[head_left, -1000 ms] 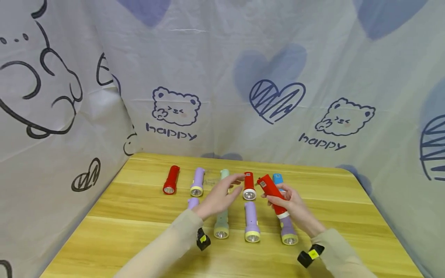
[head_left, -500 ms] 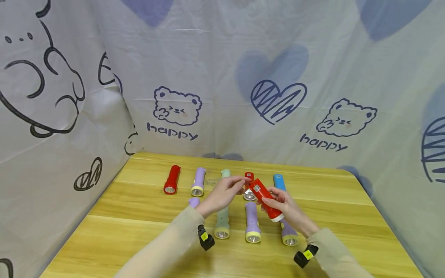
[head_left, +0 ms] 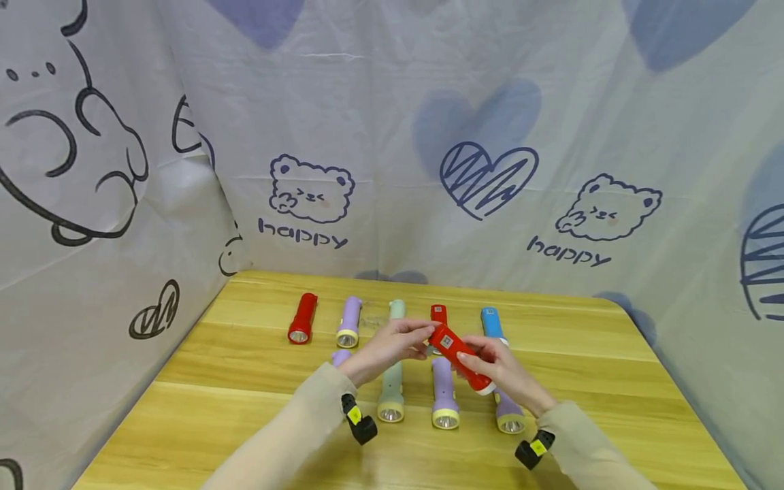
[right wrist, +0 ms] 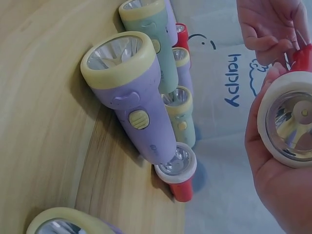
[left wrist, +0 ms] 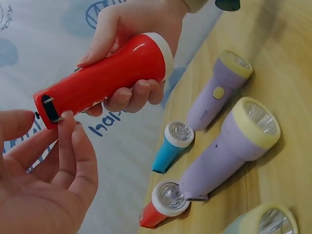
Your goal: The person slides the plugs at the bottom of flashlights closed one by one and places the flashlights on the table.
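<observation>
A red flashlight point(head_left: 452, 348) with a white head ring is held slanted above the table. My right hand point(head_left: 505, 371) grips its body near the lamp end, thumb along the top. At the tail end, my left hand point(head_left: 392, 348) pinches the corner between thumb and fingertips. The left wrist view shows a black slot point(left wrist: 50, 108) with small metal prongs in that tail, right by the left fingertips. A square printed label is on the side facing up. In the right wrist view the clear lens point(right wrist: 295, 124) faces the camera.
Below the hands lie purple point(head_left: 445, 395) and green point(head_left: 390, 398) flashlights with yellow rims. Farther back are a red one point(head_left: 303, 318), a purple one point(head_left: 349, 320), a red one with a white rim point(head_left: 438, 313), partly hidden, and a blue one point(head_left: 492, 323). Printed cloth hangs behind the wooden table point(head_left: 582, 354).
The right hand has brought the red flashlight left and tilted its tail toward the left hand. The left fingers, apart from it before, now meet at the tail end.
</observation>
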### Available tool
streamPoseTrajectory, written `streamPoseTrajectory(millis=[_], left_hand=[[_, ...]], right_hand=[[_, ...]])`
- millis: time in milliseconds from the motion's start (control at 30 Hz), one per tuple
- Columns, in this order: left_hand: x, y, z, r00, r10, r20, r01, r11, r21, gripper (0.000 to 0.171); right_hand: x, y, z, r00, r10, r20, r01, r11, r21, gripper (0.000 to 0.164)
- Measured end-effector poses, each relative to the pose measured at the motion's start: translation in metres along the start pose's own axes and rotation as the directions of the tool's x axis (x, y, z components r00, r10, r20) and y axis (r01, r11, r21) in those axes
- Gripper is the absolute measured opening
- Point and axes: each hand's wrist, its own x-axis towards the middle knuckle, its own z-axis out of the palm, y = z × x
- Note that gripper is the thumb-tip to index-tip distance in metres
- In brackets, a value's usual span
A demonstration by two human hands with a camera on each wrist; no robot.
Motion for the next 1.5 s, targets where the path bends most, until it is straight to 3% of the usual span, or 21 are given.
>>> streamPoseTrajectory(millis=[200, 333, 433, 833, 1033, 1267, 1500], left_hand=[[0.000, -0.005, -0.002, 0.988, -0.039, 0.152, 0.065, 0.983, -0.173, 0.045], [-0.001, -0.007, -0.003, 0.972, -0.021, 0.232, 0.078, 0.968, -0.237, 0.047], [-0.003, -0.008, -0.004, 0.967, -0.011, 0.255, 0.080, 0.962, -0.261, 0.048], [-0.007, -0.016, -0.003, 0.965, 0.059, 0.257, 0.019, 0.957, -0.291, 0.049], [-0.008, -0.022, -0.001, 0.971, 0.057, 0.234, 0.018, 0.952, -0.307, 0.050], [-0.007, -0.025, -0.001, 0.967, 0.043, 0.252, 0.038, 0.951, -0.305, 0.049], [-0.007, -0.023, 0.001, 0.970, 0.060, 0.237, 0.014, 0.954, -0.298, 0.048]], right_hand=[[0.001, 0.000, 0.002, 0.999, -0.017, 0.048, 0.016, 1.000, 0.026, 0.033], [0.002, 0.000, 0.002, 0.998, -0.020, 0.065, 0.017, 0.999, 0.049, 0.035], [0.003, -0.001, 0.002, 0.998, -0.007, 0.064, 0.004, 0.999, 0.047, 0.036], [0.003, 0.004, 0.002, 0.998, 0.068, -0.006, -0.068, 0.998, -0.006, 0.035], [0.001, 0.002, 0.002, 0.995, 0.098, -0.027, -0.098, 0.995, -0.009, 0.035], [0.001, 0.001, 0.002, 0.996, 0.079, -0.037, -0.080, 0.996, -0.033, 0.032], [0.000, -0.001, 0.002, 0.997, 0.060, -0.049, -0.061, 0.998, -0.023, 0.032]])
